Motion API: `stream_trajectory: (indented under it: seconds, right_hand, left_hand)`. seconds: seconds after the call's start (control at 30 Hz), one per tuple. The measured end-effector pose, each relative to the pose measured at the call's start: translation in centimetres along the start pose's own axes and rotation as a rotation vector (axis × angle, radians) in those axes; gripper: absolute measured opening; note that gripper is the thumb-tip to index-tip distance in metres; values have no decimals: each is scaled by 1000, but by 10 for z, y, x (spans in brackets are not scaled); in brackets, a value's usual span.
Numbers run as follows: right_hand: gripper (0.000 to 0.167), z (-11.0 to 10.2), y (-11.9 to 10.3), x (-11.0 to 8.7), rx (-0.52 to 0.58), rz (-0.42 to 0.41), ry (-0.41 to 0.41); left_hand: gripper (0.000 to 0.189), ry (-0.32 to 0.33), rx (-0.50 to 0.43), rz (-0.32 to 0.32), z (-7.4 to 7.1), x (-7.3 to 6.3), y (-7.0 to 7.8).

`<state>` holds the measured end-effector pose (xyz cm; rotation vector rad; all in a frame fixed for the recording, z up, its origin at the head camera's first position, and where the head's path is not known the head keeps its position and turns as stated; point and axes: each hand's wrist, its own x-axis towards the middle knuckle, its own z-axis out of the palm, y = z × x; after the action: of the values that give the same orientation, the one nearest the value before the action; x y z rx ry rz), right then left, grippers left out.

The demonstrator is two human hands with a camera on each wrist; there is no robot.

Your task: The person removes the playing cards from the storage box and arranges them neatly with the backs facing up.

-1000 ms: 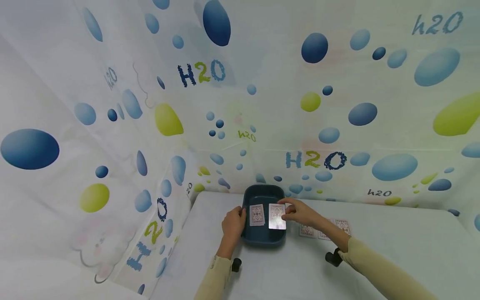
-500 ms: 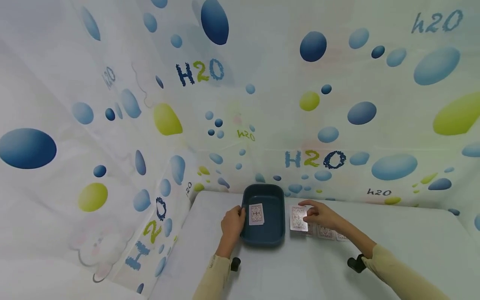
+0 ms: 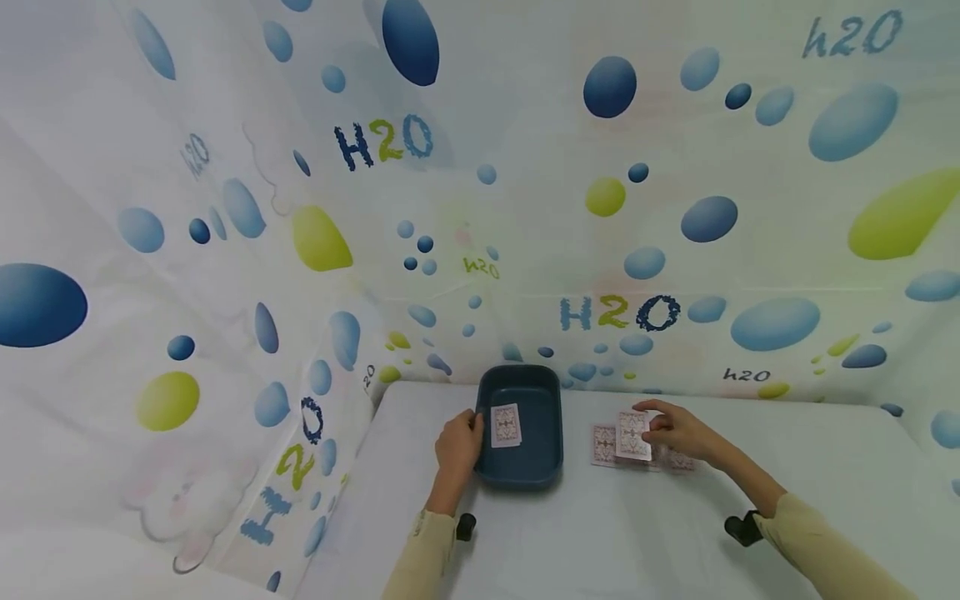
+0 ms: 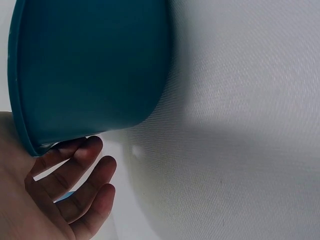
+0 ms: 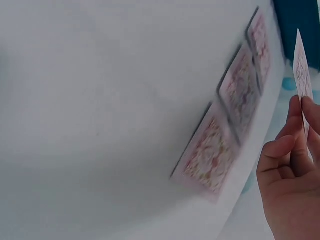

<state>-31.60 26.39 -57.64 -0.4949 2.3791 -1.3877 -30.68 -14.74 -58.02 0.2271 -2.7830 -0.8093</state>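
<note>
My left hand (image 3: 458,446) grips the left rim of a dark blue rectangular tray (image 3: 557,429); in the left wrist view its fingers (image 4: 82,187) curl against the outside wall under the rim, and the thumb is hidden. Inside the tray, on its left side, lies a playing card (image 3: 506,426), red-patterned back up. A second playing card (image 3: 633,435) is pinched between thumb and fingers of my right hand (image 3: 681,431), raised over the row of cards. That row has three places of face-down playing cards, seen along the right wrist view: near (image 5: 207,157), middle (image 5: 240,90) and far (image 5: 261,45).
A white cloth covers the table (image 3: 570,542). Behind and to the left hangs a white curtain (image 3: 525,233) with blue and green drops and H2O lettering. The tray stands close to the table's back edge, left of the card row.
My right hand has moved right, from over the tray to above the card row, still pinching the card. The left hand keeps its grip on the tray; the head view has shifted slightly.
</note>
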Motion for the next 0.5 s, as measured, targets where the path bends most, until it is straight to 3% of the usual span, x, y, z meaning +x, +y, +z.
stream_trajectory:
  seconds: [0.5]
  right_hand:
    - [55,-37,42,-40,-84,97,20]
  left_hand:
    - [32,-12,12,-3,6,3,-6]
